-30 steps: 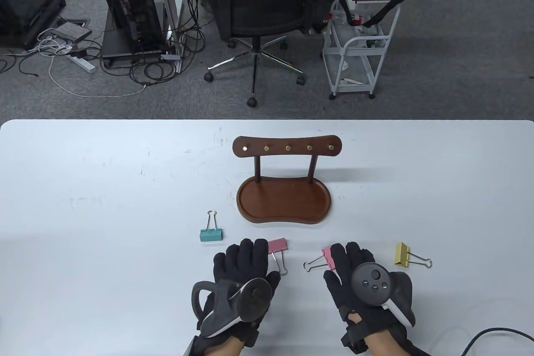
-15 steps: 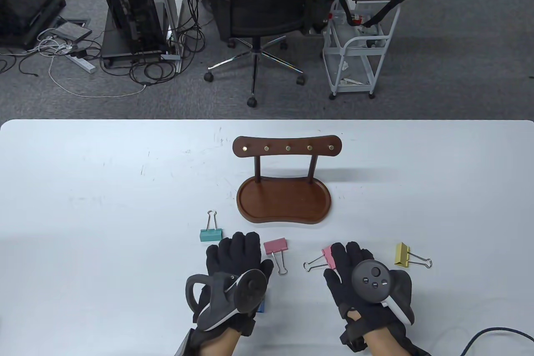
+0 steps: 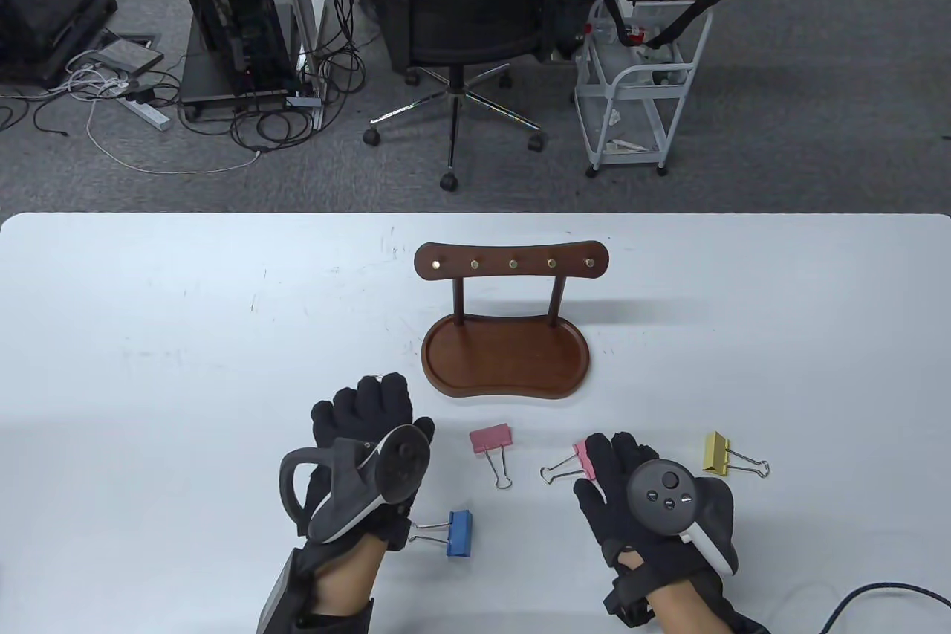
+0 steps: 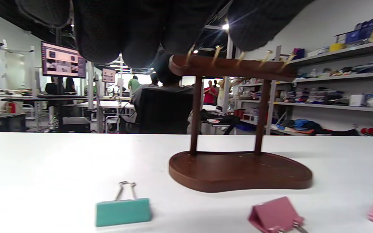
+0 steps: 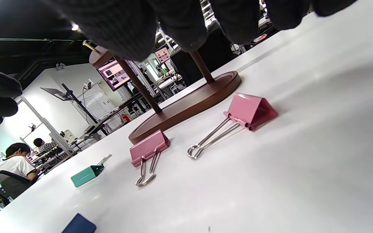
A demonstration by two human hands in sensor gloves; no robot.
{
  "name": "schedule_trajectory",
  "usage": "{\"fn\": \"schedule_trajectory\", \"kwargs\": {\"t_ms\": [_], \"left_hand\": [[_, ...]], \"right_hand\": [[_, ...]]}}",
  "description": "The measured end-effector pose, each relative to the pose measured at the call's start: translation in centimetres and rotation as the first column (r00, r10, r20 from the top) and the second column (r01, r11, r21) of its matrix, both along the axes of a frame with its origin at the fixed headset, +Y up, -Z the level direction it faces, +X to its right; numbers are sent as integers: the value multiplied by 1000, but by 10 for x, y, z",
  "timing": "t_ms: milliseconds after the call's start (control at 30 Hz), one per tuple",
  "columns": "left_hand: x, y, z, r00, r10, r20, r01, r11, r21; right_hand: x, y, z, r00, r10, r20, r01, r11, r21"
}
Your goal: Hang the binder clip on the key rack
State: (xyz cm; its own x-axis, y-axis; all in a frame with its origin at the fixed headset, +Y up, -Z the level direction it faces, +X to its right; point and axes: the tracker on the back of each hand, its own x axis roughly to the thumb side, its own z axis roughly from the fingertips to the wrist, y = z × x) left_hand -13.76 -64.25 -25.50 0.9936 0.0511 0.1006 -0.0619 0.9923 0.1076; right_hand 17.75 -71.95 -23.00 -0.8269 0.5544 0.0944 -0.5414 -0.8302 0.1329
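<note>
The wooden key rack stands mid-table with several brass hooks along its bar; it also shows in the left wrist view. My left hand hovers with spread fingers over the teal binder clip, which lies on the table untouched and is almost hidden in the table view. My right hand lies flat and empty, its fingers partly over a pink binder clip, which also shows in the right wrist view.
A second pink clip lies between my hands. A blue clip lies beside my left wrist. A yellow clip lies right of my right hand. The rack's tray base sits just beyond the clips.
My left hand moved left and away from me, from beside the middle pink clip to over the teal clip, uncovering the blue clip. My right hand stayed put.
</note>
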Motion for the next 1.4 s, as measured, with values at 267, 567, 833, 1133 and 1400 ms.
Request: {"fn": "schedule_trajectory", "kwargs": {"t_ms": [267,567,833,1133,1400], "left_hand": [[-13,-26,-30,994,-69,-85,59,991,-120],[-9,-67,-58,979,-149,-143,110,963,-247],[-12,-96,-78,957,-206,-204,132,936,-327],[-10,-106,-87,950,-233,-209,152,927,-344],[-6,-105,-88,947,-247,-208,170,929,-328]], "right_hand": [[0,0,1,1000,-5,-2,5,1000,-4],[-2,0,2,1000,8,-5,-8,1000,11],[-3,2,5,999,42,-1,-42,998,48],[-4,3,7,998,64,5,-64,995,71],[-5,3,8,998,67,3,-67,995,70]]}}
